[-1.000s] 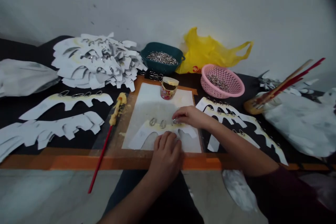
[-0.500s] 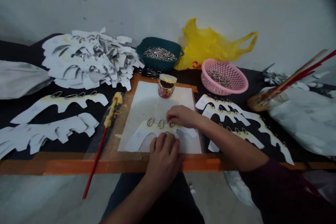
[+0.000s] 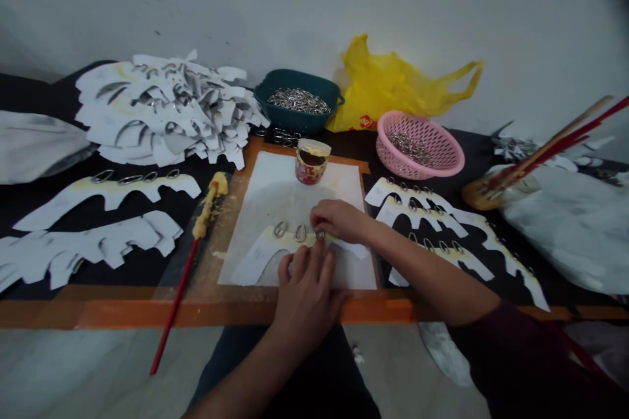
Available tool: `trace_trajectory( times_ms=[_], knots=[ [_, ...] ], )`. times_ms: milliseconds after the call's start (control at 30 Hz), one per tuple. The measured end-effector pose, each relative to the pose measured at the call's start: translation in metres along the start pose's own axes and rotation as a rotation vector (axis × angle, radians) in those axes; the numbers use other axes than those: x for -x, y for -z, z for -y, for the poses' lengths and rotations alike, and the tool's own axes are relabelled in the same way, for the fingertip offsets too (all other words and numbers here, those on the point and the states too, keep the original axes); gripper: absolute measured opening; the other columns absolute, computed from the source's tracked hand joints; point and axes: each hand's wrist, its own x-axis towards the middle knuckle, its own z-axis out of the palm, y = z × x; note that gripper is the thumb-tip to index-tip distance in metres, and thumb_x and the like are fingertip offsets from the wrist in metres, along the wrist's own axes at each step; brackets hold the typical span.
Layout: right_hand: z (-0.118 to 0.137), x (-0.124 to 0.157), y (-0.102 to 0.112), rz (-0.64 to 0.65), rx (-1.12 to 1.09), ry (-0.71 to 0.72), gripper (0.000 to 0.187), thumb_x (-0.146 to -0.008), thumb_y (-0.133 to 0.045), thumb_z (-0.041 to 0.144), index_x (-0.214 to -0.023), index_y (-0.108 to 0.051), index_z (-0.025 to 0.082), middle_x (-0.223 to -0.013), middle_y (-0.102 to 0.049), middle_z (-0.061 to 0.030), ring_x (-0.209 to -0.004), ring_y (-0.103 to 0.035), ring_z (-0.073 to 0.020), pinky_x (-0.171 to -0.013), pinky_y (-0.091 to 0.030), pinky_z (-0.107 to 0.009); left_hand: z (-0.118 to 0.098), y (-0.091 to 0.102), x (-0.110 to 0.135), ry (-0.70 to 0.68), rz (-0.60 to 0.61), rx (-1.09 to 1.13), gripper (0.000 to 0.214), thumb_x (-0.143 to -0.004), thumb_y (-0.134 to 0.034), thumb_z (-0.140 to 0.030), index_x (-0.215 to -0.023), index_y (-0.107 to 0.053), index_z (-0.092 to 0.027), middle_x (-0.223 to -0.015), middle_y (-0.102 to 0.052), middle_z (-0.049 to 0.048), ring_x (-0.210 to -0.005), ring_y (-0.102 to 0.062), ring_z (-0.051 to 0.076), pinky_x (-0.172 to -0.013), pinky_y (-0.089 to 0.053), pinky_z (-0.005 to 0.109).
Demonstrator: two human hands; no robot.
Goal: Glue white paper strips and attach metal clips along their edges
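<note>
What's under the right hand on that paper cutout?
The right hand lies over the yellowish band along the top edge of the white paper cutout. A metal ring shows at its fingertips. The palm covers the rest, so anything beneath it can't be seen.

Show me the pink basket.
In the head view, the pink basket sits right of the green tub, just in front of the yellow plastic bag.

A teal tub [image 3: 289, 120] heaped with metal rings [image 3: 298, 101] sits near the white wall [image 3: 295, 0] beside a yellow plastic bag [image 3: 388, 85]; a pink plastic basket [image 3: 386, 150] holds more rings, and a heaped pile of white paper cutouts [image 3: 167, 111] lies left of the tub
</note>
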Motion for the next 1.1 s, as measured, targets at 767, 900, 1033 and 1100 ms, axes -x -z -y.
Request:
trace_trajectory(
  times_ms=[767, 900, 1033, 1100],
  knots=[
    [-0.001, 0.02, -0.013, -0.279, 0.049, 0.114, 0.021, -0.084, -0.046, 0.008, -0.084, -0.065, 0.017, -0.083, -0.063, -0.0063, -0.08, -0.057, -0.0157, -0.073, -0.045, -0.025, 0.003, -0.006, 0.019, 0.038, -0.32, 0.096, 0.044, -0.081, -0.057, -0.043, -0.117, -0.056, -0.018, -0.116, -0.054, 0.0131, -0.11, -0.045, 0.03, -0.095, -0.033, 0.048],
    [-0.035, 0.005, 0.012, -0.553, -0.049, -0.232, 0.02, -0.081, -0.049, 0.012, -0.089, -0.066, 0.018, -0.091, -0.068, -0.0063, -0.084, -0.061, -0.0173, -0.08, -0.046, -0.029, 0.009, -0.011, 0.024, -0.015, -0.355, 0.114, 0.039, -0.083, -0.053, -0.035, -0.118, -0.055, -0.018, -0.109, -0.052, 0.0124, -0.108, -0.046, 0.028, -0.093, -0.038, 0.047],
    [-0.081, -0.042, 0.044, -0.663, -0.041, -0.373, 0.018, -0.079, -0.051, 0.017, -0.088, -0.067, 0.018, -0.088, -0.069, -0.0061, -0.08, -0.062, -0.0181, -0.075, -0.047, -0.03, 0.012, -0.027, 0.026, 0.003, -0.496, 0.112, 0.031, -0.081, -0.054, -0.033, -0.108, -0.059, -0.018, -0.096, -0.054, 0.0106, -0.1, -0.051, 0.028, -0.087, -0.043, 0.047],
    [-0.096, -0.07, 0.054, -0.664, -0.046, -0.37, 0.018, -0.076, -0.054, 0.018, -0.088, -0.068, 0.019, -0.088, -0.069, -0.0052, -0.081, -0.062, -0.0172, -0.075, -0.046, -0.028, 0.015, -0.036, 0.024, 0.019, -0.6, 0.073, 0.022, -0.08, -0.057, -0.03, -0.1, -0.061, -0.021, -0.086, -0.056, 0.0077, -0.092, -0.055, 0.026, -0.083, -0.046, 0.044]
  ],
)
